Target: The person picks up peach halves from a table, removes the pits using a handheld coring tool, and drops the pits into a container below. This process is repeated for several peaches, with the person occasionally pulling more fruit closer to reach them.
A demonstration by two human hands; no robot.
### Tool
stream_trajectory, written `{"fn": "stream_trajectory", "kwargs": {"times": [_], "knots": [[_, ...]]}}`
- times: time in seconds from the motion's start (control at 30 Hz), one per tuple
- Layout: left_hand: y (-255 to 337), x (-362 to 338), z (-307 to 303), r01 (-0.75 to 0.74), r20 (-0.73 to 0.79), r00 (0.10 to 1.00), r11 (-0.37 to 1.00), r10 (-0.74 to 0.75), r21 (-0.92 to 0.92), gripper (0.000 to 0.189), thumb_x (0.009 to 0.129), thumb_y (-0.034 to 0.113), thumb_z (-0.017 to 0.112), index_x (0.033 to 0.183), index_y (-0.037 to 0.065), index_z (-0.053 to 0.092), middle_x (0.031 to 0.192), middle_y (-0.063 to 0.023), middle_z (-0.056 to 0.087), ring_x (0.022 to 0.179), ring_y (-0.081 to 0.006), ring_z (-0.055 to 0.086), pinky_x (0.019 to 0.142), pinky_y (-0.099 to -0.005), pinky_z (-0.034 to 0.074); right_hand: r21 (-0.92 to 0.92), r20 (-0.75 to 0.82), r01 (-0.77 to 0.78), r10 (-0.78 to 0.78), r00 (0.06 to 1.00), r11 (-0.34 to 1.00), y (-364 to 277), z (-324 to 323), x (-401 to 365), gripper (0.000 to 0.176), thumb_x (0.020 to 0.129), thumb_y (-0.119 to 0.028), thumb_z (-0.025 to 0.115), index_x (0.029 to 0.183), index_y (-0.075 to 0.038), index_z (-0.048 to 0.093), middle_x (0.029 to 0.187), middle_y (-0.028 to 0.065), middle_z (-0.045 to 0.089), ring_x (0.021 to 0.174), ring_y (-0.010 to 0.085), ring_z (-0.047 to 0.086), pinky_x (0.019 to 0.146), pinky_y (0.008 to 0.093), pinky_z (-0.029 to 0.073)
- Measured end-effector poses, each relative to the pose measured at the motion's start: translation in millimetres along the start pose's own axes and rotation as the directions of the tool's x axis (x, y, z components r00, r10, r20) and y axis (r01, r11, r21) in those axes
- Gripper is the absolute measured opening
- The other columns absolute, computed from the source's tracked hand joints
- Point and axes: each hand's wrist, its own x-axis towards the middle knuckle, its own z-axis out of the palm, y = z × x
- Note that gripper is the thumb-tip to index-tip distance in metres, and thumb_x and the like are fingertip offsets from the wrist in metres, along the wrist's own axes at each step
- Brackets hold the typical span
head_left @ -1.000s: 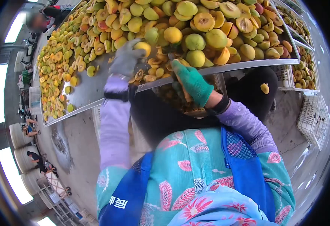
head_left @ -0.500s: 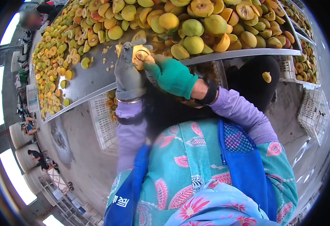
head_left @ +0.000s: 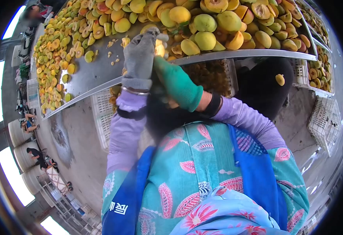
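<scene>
My left hand (head_left: 139,56), in a grey glove, is closed around a cut yellow peach half (head_left: 159,48) at the near edge of the metal table (head_left: 87,78). Its fingers cover much of the fruit. Against the peach's near side is my right hand (head_left: 179,85), in a green glove, with its fingers curled and blurred. Whatever it grips is hidden. Beyond both hands lies a big heap of halved peaches (head_left: 205,22), and small bits of fruit are scattered on the metal to the left.
Below the table edge stand white plastic crates (head_left: 101,117), some with fruit. Another white crate (head_left: 324,121) is on the floor at right. A piece of fruit (head_left: 280,80) rests on my dark-clothed leg. People sit farther off at left.
My left hand has turned over the peach half, covering more of it. The right hand has shifted slightly down from the cut face, and the thin curved edge seen there is now out of sight.
</scene>
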Motion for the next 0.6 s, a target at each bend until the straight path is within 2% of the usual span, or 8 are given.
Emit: {"fn": "stream_trajectory", "kwargs": {"times": [0.1,0.2,0.23,0.33,0.4,0.43,0.47,0.6], "knots": [[8.4,7.7,0.3,0.100,0.117,0.988,0.994,-0.103,0.033,0.027,0.091,0.026,0.059,0.099,0.001,0.065,0.083,-0.0068,0.068,0.071,-0.0138,0.059,0.067,-0.0243,0.048,0.585,0.563,-0.267,-0.147,0.814,0.766,23.1,-26.5,21.5,0.043,0.098,-0.049,0.037,0.083,-0.012,0.053,0.058,-0.0016,0.046,0.044,0.0116,0.041,0.039,0.0293,0.036],[-10.1,-3.1,12.6,0.221,0.116,0.971,0.612,-0.207,-0.759,0.027,0.091,0.028,0.059,0.103,0.004,0.062,0.086,-0.0070,0.065,0.069,-0.0175,0.060,0.065,-0.0262,0.049,0.513,0.564,-0.278,-0.075,0.822,0.812,16.5,-30.8,12.3,0.041,0.099,-0.049,0.036,0.082,-0.014,0.052,0.057,-0.0040,0.042,0.045,0.0104,0.040,0.040,0.0291,0.036],[-2.5,-10.6,10.1,0.216,0.144,0.976,0.685,-0.161,-0.696,0.030,0.092,0.032,0.057,0.108,0.007,0.059,0.092,-0.0065,0.063,0.069,-0.0212,0.061,0.064,-0.0281,0.049,0.497,0.673,-0.366,-0.084,0.735,0.787,20.0,-36.2,20.1,0.041,0.099,-0.049,0.036,0.084,-0.014,0.052,0.058,-0.0051,0.043,0.044,0.0100,0.039,0.043,0.0279,0.037],[-45.3,-44.7,-24.2,0.111,-0.001,0.977,0.511,-0.215,-0.852,0.032,0.091,0.033,0.057,0.108,0.006,0.059,0.094,-0.0056,0.063,0.071,-0.0209,0.061,0.065,-0.0288,0.050,0.492,0.801,-0.502,-0.144,0.582,0.711,23.8,-25.5,7.0,0.040,0.099,-0.049,0.037,0.083,-0.016,0.053,0.058,-0.0064,0.043,0.044,0.0091,0.038,0.043,0.0268,0.036],[-44.9,-75.4,-71.8,0.157,0.124,0.986,0.395,-0.107,-0.905,0.030,0.090,0.030,0.057,0.105,0.004,0.062,0.094,-0.0046,0.063,0.076,-0.0185,0.061,0.066,-0.0293,0.049,0.456,0.762,-0.506,-0.028,0.647,0.732,27.5,-41.2,-0.9,0.040,0.098,-0.050,0.038,0.084,-0.016,0.052,0.058,-0.0058,0.043,0.044,0.0089,0.040,0.040,0.0269,0.034],[-47.3,-79.7,-103.0,0.187,-0.190,0.941,0.899,-0.279,-0.396,0.025,0.090,0.028,0.056,0.103,0.008,0.065,0.091,-0.0038,0.063,0.069,-0.0143,0.057,0.060,-0.0271,0.045,0.427,0.702,-0.491,0.064,0.709,0.760,28.3,-55.8,-2.0,0.041,0.099,-0.051,0.036,0.086,-0.015,0.051,0.057,-0.0055,0.043,0.044,0.0086,0.040,0.039,0.0270,0.034],[-52.0,-80.2,-121.8,0.360,-0.517,0.840,0.884,-0.167,0.298,0.021,0.090,0.026,0.055,0.101,0.012,0.068,0.087,-0.0031,0.063,0.062,-0.0102,0.053,0.055,-0.0249,0.041,0.395,0.625,-0.476,0.149,0.766,0.786,29.4,-66.1,-0.7,0.042,0.099,-0.052,0.035,0.087,-0.014,0.050,0.057,-0.0052,0.043,0.043,0.0084,0.040,0.039,0.0270,0.034],[-19.5,-6.5,-94.6,-0.054,-0.162,0.951,0.657,0.263,0.752,0.027,0.086,0.026,0.059,0.103,0.007,0.068,0.096,-0.0131,0.065,0.078,-0.0205,0.062,0.071,-0.0306,0.047,0.405,0.443,-0.370,0.174,0.879,0.836,33.0,-67.1,9.4,0.032,0.097,-0.048,0.041,0.089,-0.018,0.049,0.057,-0.0033,0.044,0.044,0.0109,0.041,0.038,0.0271,0.033]]}}
